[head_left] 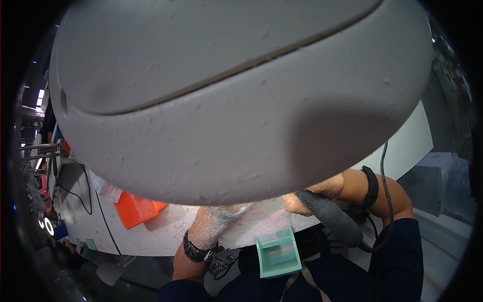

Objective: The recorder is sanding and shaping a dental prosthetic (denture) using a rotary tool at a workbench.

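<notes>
My right hand is closed around a dark grey, cylindrical handheld power tool with a cable trailing from its rear end. Its fingertips and the tool's front end are hidden under a large grey housing that fills the upper view. My left hand rests low over the white table, its back coated in pale dust. The same housing covers the left fingers, so I cannot see what they touch. A strap with a small dark device sits on my left wrist.
An orange plastic tray lies left of my left hand, beside a clear plastic bag. A green open box is at the table's front edge. Pale dust covers the worktop. A black cable hangs by my right arm, near a grey bin.
</notes>
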Available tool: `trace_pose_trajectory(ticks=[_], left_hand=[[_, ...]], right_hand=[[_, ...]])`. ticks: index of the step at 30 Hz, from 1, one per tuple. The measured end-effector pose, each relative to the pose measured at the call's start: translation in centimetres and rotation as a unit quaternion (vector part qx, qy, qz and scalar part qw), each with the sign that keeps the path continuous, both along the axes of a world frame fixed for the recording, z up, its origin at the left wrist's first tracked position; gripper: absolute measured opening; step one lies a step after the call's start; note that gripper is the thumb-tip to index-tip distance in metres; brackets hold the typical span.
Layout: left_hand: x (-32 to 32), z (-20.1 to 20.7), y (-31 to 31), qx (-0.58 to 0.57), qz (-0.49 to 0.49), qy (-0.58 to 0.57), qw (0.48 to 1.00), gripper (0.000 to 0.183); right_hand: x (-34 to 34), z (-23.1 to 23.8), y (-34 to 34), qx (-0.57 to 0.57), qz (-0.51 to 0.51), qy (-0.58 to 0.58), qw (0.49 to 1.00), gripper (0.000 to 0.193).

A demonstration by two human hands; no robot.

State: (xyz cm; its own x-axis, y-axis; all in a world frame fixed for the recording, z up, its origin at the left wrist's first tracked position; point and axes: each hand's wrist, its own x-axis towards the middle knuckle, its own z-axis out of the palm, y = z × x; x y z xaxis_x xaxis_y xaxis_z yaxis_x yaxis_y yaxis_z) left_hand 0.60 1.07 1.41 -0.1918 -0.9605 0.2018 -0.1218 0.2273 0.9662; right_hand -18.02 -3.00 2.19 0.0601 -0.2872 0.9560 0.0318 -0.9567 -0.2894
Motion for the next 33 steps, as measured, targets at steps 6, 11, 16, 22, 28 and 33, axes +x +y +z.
trace_pose_trajectory(ticks=[6,11,16,22,28,33], left_hand=[[-0.6,0.0,-0.7,0.001,0.001,-0.002,1.000,0.038],[0.0,0.1,-0.2,0.004,0.015,-0.013,1.000,0.038],[4.2,1.0,4.5,0.004,0.013,-0.013,1.000,0.037],[-0.2,0.2,-0.9,0.009,0.026,-0.024,0.999,0.036],[0.2,0.3,-0.2,0.010,0.025,-0.025,0.999,0.035],[5.1,1.1,5.7,0.011,0.027,-0.030,0.999,0.035]], right_hand=[[-0.7,0.4,0.7,0.093,0.003,0.043,0.995,0.026],[-0.7,1.2,1.0,0.127,0.014,0.075,0.989,0.027],[-1.6,2.7,1.3,0.131,0.005,0.134,0.982,0.030],[-1.0,1.3,1.0,0.107,0.012,0.130,0.986,0.031],[-1.2,-0.8,0.4,0.074,0.008,0.108,0.991,0.031],[-1.0,-2.7,-0.8,0.041,0.026,0.036,0.998,0.029]])
